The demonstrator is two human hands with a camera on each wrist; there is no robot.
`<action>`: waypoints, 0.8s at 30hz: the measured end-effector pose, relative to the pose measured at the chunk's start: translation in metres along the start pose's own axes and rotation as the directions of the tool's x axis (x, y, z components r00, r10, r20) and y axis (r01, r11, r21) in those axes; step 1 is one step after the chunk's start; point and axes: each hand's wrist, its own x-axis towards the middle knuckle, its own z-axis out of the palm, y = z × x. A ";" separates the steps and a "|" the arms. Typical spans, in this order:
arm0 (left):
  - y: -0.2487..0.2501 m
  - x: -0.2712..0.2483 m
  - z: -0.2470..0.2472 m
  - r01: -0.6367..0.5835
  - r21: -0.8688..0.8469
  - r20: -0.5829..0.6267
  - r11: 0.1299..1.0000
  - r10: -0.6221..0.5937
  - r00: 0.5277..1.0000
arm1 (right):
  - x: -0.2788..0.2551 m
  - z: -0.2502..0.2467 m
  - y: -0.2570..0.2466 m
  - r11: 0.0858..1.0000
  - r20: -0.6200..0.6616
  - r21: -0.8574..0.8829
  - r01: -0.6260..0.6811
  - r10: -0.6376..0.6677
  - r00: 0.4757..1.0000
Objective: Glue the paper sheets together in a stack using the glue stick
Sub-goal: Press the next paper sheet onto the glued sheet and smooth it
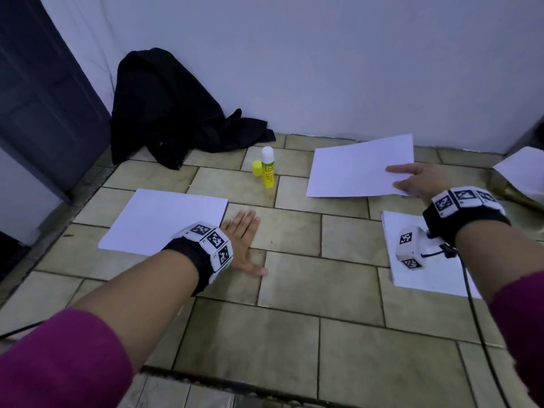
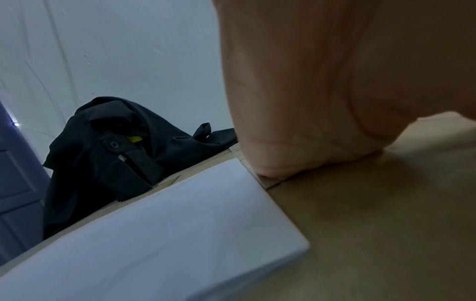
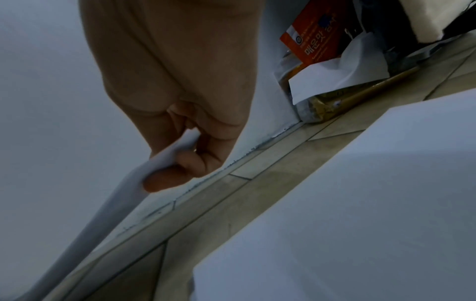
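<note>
**Tiled floor: a sheet on its way to the stack**

Right hand [image 1: 419,179] pinches a lifted sheet [image 1: 357,169]; left hand [image 1: 243,244] lies flat beside the base sheet [image 1: 159,220]. Uncapped glue stick [image 1: 267,167] stands between. Next, probably align and press the sheet down.

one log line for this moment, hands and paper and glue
right hand: holds lifted sheet | left hand: flat on floor beside left sheet | glue stick: upright, uncapped
</note>
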 end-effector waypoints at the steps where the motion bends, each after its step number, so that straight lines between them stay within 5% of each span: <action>1: 0.000 0.001 -0.001 -0.001 -0.006 0.006 1.000 0.001 1.000 | 0.005 0.002 0.000 1.000 0.003 -0.026 -0.012 0.012 1.000; 20: -0.007 0.002 -0.006 -0.054 -0.002 0.096 0.999 0.054 0.994 | 0.044 0.021 -0.001 0.915 0.031 -0.384 -0.122 0.145 0.989; 24: -0.008 0.003 -0.006 -0.063 -0.010 0.101 0.998 0.064 0.993 | 0.046 0.028 -0.001 0.818 -0.023 -0.562 -0.125 0.135 0.991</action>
